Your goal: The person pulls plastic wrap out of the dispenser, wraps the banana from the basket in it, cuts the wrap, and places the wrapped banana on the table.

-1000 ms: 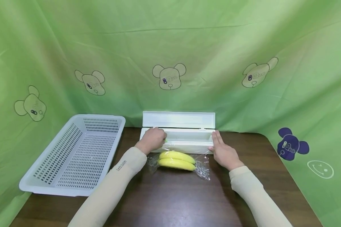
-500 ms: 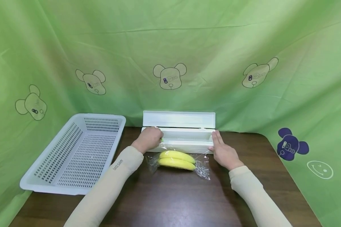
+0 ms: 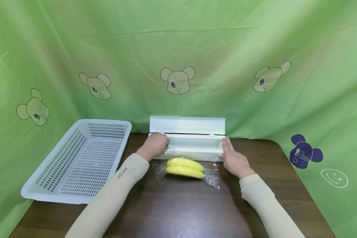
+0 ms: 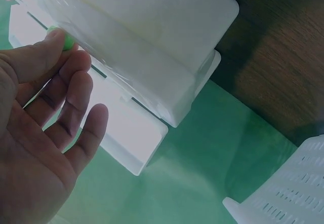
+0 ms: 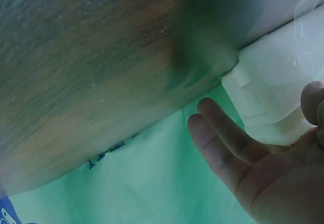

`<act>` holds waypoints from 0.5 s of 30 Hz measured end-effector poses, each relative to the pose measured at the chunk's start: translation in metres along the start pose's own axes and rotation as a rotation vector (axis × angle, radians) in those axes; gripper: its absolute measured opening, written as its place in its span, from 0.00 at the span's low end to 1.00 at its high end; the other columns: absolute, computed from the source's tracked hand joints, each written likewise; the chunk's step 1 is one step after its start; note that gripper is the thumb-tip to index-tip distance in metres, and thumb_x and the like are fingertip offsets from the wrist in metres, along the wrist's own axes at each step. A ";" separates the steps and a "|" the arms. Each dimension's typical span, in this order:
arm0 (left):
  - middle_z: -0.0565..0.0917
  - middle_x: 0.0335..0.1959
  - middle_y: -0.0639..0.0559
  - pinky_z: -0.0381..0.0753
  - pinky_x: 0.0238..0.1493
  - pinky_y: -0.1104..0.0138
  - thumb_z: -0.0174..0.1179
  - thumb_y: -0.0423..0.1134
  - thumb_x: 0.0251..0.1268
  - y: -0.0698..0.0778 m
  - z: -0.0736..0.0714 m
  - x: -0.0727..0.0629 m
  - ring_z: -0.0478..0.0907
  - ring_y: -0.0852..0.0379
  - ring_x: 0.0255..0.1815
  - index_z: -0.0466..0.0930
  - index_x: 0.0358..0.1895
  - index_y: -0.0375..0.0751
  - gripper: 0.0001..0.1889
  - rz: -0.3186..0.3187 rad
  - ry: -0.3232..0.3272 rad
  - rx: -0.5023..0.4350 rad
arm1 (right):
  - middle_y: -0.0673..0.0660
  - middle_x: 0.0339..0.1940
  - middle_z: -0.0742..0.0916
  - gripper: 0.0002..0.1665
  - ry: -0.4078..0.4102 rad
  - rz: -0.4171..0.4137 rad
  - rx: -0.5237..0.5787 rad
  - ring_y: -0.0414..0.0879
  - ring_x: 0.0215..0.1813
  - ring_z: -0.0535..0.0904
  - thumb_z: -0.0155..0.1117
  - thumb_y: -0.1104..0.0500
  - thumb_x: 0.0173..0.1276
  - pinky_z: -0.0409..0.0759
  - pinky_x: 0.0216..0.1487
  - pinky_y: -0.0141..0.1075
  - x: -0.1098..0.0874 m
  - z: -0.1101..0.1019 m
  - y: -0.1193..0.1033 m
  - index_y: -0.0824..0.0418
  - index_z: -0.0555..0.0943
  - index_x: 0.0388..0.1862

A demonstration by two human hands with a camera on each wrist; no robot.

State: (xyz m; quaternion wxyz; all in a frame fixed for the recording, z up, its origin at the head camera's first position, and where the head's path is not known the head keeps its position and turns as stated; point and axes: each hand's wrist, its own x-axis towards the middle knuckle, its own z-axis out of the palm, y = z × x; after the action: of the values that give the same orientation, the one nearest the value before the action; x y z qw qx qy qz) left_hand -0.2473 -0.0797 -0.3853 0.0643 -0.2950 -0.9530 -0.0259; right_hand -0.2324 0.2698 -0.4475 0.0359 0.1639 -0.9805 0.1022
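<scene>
A long white cling film dispenser [image 3: 196, 156] lies on the table with its lid [image 3: 187, 125] raised at the back. Clear cling film [image 3: 212, 179] stretches from its front edge and wraps around two bananas [image 3: 185, 168] just in front. At the dispenser's left part, my left hand [image 3: 155, 145] pinches a small green slide cutter [image 4: 69, 42] between thumb and forefinger; the other fingers are loosely bent. My right hand [image 3: 235, 162] grips the right end, thumb at the front wall and other fingers along the side. The right forefinger's tip is partly hidden in the right wrist view.
A large white perforated plastic basket [image 3: 77, 199] stands left of the dispenser. Behind the brown wooden table [image 3: 178, 211] hangs a green curtain [image 3: 226, 43] with printed bear heads, close to the raised lid.
My left hand has slid left along the dispenser's front edge with the slide cutter, mostly in the first half second. The right hand, dispenser and bananas have stayed in place.
</scene>
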 end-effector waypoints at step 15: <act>0.75 0.19 0.55 0.81 0.35 0.55 0.58 0.26 0.66 -0.004 -0.003 -0.004 0.76 0.53 0.26 0.74 0.19 0.47 0.17 -0.009 -0.017 0.012 | 0.75 0.79 0.50 0.43 -0.010 0.003 0.002 0.59 0.32 0.83 0.51 0.54 0.81 0.76 0.23 0.46 0.000 -0.002 -0.001 0.74 0.43 0.80</act>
State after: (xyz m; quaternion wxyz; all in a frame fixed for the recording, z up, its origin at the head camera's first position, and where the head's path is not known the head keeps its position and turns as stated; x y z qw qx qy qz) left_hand -0.2455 -0.0854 -0.3826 0.0577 -0.2907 -0.9549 -0.0180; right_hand -0.2317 0.2694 -0.4454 0.0305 0.1631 -0.9808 0.1025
